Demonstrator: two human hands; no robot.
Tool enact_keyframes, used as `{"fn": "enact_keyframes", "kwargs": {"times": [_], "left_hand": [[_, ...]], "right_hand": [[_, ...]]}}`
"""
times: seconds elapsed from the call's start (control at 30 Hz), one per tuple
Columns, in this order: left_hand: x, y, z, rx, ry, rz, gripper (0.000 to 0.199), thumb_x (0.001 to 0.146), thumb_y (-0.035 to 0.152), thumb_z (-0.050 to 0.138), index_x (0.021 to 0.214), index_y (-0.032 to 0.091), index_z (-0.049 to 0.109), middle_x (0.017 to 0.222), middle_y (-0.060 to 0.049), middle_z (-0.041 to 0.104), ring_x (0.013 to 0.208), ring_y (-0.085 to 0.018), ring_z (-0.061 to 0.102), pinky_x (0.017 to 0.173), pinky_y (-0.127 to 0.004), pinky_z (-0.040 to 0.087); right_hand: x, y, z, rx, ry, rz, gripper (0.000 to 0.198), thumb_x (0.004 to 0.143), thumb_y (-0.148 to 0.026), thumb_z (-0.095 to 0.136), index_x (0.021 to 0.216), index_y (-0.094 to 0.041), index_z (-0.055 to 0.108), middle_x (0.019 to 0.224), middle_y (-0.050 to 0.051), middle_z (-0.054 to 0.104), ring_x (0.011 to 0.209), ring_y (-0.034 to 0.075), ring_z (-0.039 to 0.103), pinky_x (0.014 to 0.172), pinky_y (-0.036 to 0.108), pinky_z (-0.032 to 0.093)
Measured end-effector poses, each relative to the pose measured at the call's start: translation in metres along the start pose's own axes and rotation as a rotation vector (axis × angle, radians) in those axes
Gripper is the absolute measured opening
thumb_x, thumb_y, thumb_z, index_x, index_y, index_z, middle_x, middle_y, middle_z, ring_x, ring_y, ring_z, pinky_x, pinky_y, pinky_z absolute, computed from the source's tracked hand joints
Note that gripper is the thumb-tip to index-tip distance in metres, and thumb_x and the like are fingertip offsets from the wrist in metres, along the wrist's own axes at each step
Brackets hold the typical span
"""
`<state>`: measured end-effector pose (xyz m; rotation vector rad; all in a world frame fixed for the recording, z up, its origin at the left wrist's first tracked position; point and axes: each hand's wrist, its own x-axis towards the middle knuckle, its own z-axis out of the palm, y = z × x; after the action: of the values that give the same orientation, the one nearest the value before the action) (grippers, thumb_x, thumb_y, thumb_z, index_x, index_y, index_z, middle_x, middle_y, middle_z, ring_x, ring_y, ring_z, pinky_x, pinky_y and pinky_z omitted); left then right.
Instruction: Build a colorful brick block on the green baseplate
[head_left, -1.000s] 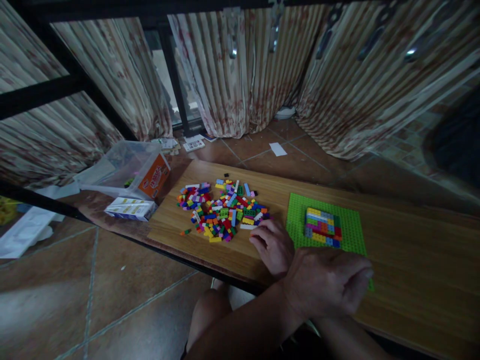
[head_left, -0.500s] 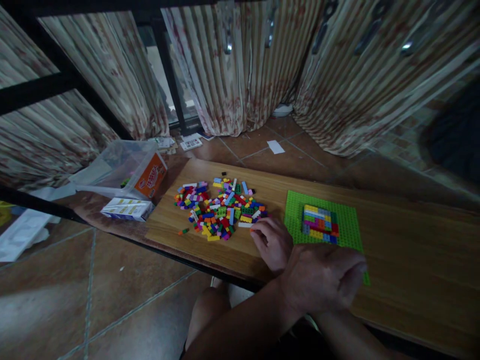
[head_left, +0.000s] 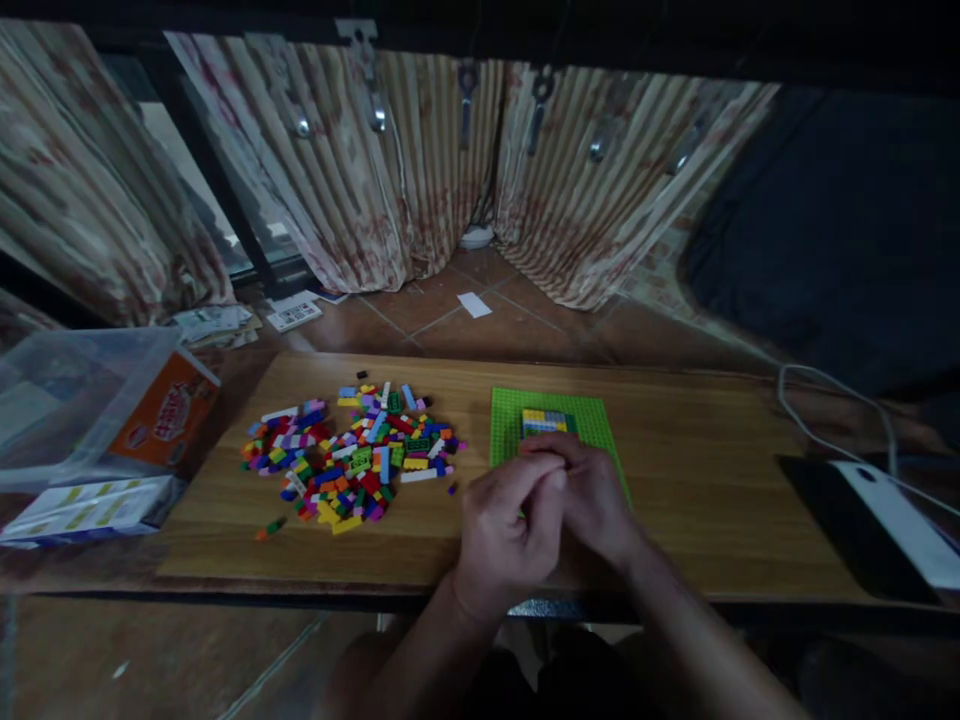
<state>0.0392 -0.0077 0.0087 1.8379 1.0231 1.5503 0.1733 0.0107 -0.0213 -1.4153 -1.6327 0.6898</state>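
Note:
My left hand is closed in a loose fist in front of the baseplate, with thumb and forefinger pinched together. Whatever it holds, if anything, is hidden. Close against it, my right hand reaches over the green baseplate, its fingers curled and partly covered by the left hand; I cannot make out what is in them. Just beyond the fingers, a flat block of coloured toy bricks sits on the baseplate, its near part covered by my hands.
A pile of loose toy bricks spreads over the left of the wooden board. Left of it are a clear plastic bin and a white carton. At right lie a black-and-white flat object and a white cable.
My right hand has moved right, from the pile's edge to the baseplate. The left hand has come back from across the right arm, so my arms are uncrossed. The view has turned right.

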Motion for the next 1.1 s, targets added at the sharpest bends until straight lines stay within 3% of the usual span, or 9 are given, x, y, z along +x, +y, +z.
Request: {"fn": "enact_keyframes", "kwargs": {"times": [0.1,0.23,0.33,0.43,1.1], "left_hand": [[0.003,-0.009,-0.001,0.055,-0.060,-0.195,0.017,0.091,0.024,0.052,0.098,0.018,0.066,0.076,0.000,0.070,0.063,-0.009,0.062,0.062,-0.020,0.050],[-0.001,-0.020,0.010,0.364,-0.436,-0.432,0.036,0.090,0.028,0.049,0.124,0.018,0.058,0.083,-0.004,0.072,0.072,-0.018,0.067,0.068,-0.028,0.051],[-0.007,-0.023,0.024,0.510,-0.685,-0.475,0.053,0.090,0.029,0.046,0.140,0.015,0.042,0.091,-0.009,0.073,0.082,-0.023,0.069,0.075,-0.034,0.051],[-0.011,-0.022,0.036,0.541,-0.816,-0.456,0.057,0.090,0.030,0.044,0.144,0.014,0.037,0.093,-0.011,0.073,0.086,-0.024,0.068,0.079,-0.035,0.051],[-0.010,-0.022,0.041,0.570,-0.882,-0.415,0.056,0.090,0.031,0.041,0.142,0.011,0.041,0.103,-0.015,0.072,0.093,-0.028,0.068,0.083,-0.041,0.053]], "right_hand": [[0.005,0.015,-0.036,-0.060,0.081,0.204,0.016,0.080,-0.032,0.063,0.086,-0.021,0.072,0.084,0.004,0.075,0.076,0.020,0.071,0.070,0.032,0.055],[0.007,0.038,-0.061,-0.330,0.059,0.300,0.009,0.073,-0.023,0.065,0.076,-0.021,0.073,0.070,0.003,0.074,0.065,0.020,0.069,0.062,0.031,0.050],[0.007,0.048,-0.063,-0.417,0.048,0.304,0.006,0.071,-0.019,0.065,0.073,-0.022,0.071,0.067,0.002,0.073,0.062,0.019,0.068,0.060,0.030,0.048],[0.008,0.052,-0.056,-0.405,0.063,0.309,0.010,0.070,-0.017,0.067,0.078,-0.020,0.069,0.069,0.002,0.074,0.062,0.018,0.068,0.060,0.029,0.049],[0.015,0.045,-0.049,-0.352,-0.001,0.377,0.035,0.072,-0.012,0.070,0.106,-0.016,0.063,0.073,0.001,0.074,0.069,0.019,0.070,0.069,0.031,0.048]]}}
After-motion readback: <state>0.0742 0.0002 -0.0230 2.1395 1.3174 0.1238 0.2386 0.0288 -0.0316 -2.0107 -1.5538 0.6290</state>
